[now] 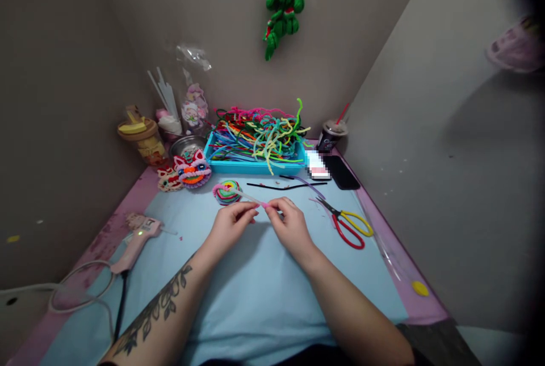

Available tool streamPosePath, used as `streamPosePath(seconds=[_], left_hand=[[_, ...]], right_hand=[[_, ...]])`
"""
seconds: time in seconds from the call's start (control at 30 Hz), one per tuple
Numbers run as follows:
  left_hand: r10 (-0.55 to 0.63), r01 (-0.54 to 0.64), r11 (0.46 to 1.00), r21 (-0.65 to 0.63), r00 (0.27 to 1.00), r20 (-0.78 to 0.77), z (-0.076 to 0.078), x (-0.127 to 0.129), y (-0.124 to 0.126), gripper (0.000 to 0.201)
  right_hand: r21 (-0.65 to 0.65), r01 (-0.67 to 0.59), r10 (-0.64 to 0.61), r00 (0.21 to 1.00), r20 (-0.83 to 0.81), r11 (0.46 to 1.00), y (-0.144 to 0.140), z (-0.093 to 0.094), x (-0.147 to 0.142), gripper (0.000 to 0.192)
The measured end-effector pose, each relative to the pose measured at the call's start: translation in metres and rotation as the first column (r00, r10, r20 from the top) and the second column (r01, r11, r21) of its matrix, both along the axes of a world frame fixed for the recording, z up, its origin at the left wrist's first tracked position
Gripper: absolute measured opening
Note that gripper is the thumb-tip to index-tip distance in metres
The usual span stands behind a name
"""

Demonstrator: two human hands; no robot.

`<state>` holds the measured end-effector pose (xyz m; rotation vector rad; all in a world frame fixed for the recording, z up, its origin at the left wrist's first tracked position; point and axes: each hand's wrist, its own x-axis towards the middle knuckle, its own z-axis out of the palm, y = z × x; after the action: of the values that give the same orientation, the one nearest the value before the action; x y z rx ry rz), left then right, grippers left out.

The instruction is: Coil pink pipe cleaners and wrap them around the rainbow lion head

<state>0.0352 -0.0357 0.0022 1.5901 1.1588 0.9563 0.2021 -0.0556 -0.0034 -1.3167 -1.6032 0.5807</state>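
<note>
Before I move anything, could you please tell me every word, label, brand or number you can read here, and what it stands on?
"Co…", probably, on the dark cup; the rest is too blurred.
Yellow-brown cup: markings too blurred to read.
Bright screen: pixelated, unreadable.

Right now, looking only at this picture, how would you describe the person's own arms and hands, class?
The left hand and right hand are bare, without gloves. A dark tattoo of a leafy branch runs along the left forearm; the right forearm shows no marking. Dark clothing appears at the bottom edge.
</note>
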Motion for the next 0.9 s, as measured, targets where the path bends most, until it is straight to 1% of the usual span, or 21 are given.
streamPosePath(seconds=[0.1,0.27,0.47,0.53,0.7,0.9], left_hand=[[-0.007,0.007,0.999,-0.039,1.000,0.011,0.002,0.001,-0.001,0.030],[0.002,-0.002,0.999,-0.047,1.000,0.008,0.004,0.003,-0.003,0.030],[0.023,-0.019,0.997,-0.080,0.999,0.048,0.003,0.003,-0.004,0.029],[0.025,-0.022,0.997,-0.069,0.999,0.037,0.003,0.003,-0.004,0.028],[0.025,-0.025,1.000,0.014,1.000,-0.016,0.004,0.005,-0.004,0.025],[0.057,-0.057,0.998,0.019,0.998,0.015,0.006,0.007,-0.006,0.023]], right_hand=[[0.010,0.018,-0.018,1.000,-0.007,1.000,0.000,-0.001,-0.001,0.012],[0.003,0.018,-0.018,0.999,-0.029,1.000,0.000,-0.004,-0.002,0.011],[0.012,0.026,-0.025,0.998,-0.055,1.000,0.000,-0.003,-0.005,0.008],[0.003,0.029,-0.029,0.997,-0.071,1.000,0.001,-0.004,-0.006,0.007],[-0.052,0.056,-0.062,0.992,-0.112,0.997,0.001,-0.006,-0.008,0.008],[-0.017,0.094,-0.096,0.989,-0.111,0.995,-0.001,-0.007,-0.012,0.014]])
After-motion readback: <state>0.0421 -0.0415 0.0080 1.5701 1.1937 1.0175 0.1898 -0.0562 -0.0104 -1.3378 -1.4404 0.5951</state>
